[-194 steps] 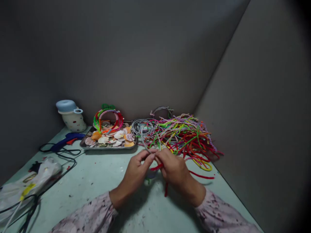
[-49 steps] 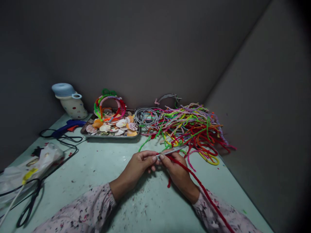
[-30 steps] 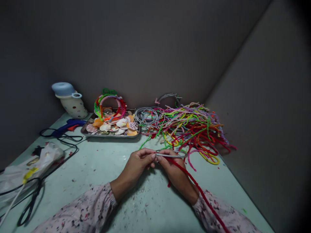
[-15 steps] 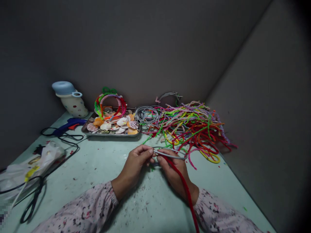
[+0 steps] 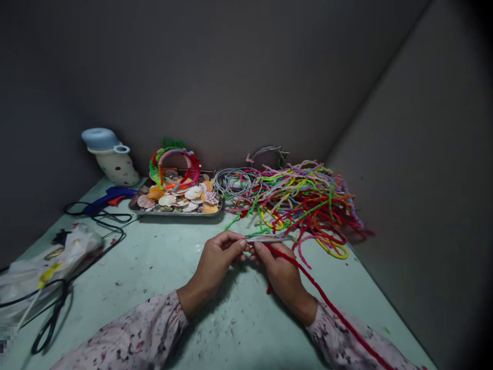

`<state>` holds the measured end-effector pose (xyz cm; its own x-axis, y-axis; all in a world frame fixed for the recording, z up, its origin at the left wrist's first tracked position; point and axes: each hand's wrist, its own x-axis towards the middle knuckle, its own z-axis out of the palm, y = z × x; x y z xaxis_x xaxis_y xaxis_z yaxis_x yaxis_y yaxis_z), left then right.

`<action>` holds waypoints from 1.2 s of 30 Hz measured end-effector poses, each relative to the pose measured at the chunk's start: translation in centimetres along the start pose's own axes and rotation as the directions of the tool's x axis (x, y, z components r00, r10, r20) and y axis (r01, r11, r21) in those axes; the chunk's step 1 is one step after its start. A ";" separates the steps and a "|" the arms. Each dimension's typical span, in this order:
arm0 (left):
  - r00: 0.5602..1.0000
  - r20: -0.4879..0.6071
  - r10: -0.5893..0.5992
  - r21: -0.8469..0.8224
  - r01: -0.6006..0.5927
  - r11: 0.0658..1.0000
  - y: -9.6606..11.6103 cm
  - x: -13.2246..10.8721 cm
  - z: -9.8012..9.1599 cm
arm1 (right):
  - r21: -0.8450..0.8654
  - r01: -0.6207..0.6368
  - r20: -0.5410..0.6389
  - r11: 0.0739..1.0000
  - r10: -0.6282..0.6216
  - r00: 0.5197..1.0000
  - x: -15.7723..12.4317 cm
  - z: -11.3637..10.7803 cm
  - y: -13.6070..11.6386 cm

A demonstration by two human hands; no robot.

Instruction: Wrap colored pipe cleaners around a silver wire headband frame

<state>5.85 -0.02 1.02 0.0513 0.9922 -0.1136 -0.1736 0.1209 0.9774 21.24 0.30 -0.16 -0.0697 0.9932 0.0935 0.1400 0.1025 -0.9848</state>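
My left hand point(image 5: 217, 257) pinches one end of a thin grey metal headband point(image 5: 269, 238) that lies almost level between my hands. My right hand point(image 5: 283, 272) is closed on the same end together with a long red fuzzy wire point(image 5: 327, 303). The red wire runs from my fingers back over my right wrist and sleeve toward the lower right. Both hands hover just above the pale green table point(image 5: 162, 267), in front of the heap of coloured fuzzy wires point(image 5: 304, 200).
A metal tray of seashells point(image 5: 177, 201) with wrapped headbands point(image 5: 173, 164) stands at the back, beside bare grey headbands point(image 5: 231, 181). A blue glue gun point(image 5: 110, 198), black cables point(image 5: 96, 226), a plastic bag point(image 5: 46, 267), scissors point(image 5: 48, 324) and a spotted jar point(image 5: 111, 159) lie left. Grey walls close in behind and right.
The red wire swung from hanging down over my right wrist out to the lower right. The grey headband turned to lie nearly level. My hands stayed in place.
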 end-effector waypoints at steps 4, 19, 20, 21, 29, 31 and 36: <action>0.998 -0.051 0.042 0.013 -0.042 0.999 0.1 -0.1 0.0 | -0.056 0.081 0.064 0.995 -0.078 0.995 -0.4 0.3 -0.3; 0.989 -0.116 0.095 0.160 -0.075 0.984 0.0 -0.6 0.1 | -0.400 0.608 0.237 0.685 -0.564 0.791 -1.0 -0.5 0.4; 0.988 -0.117 0.100 0.180 -0.078 0.981 0.0 -0.6 0.1 | -0.435 0.627 0.258 0.647 -0.578 0.775 -0.9 -0.6 0.3; 0.988 -0.117 0.105 0.200 -0.080 0.977 0.0 -0.7 0.2 | -0.467 0.642 0.276 0.608 -0.590 0.759 -0.9 -0.8 0.3; 0.982 -0.091 0.163 0.308 -0.128 0.943 0.1 -1.1 0.5 | -0.594 0.660 0.246 0.459 -0.678 0.693 -0.6 -1.5 0.8; 0.981 -0.074 0.180 0.322 -0.147 0.935 0.2 -1.2 0.5 | -0.559 0.667 0.265 0.492 -0.656 0.706 -0.6 -1.5 1.0; 0.975 -0.016 0.223 0.374 -0.201 0.905 0.1 -1.5 0.5 | -0.392 0.638 0.210 0.663 -0.610 0.764 -0.3 -1.1 1.4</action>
<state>6.27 -1.47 1.42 -0.0048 0.9945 0.1043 0.2003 -0.1012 0.9745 22.59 0.19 -1.39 -0.3462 0.6842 0.6418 0.4359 0.7231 -0.5358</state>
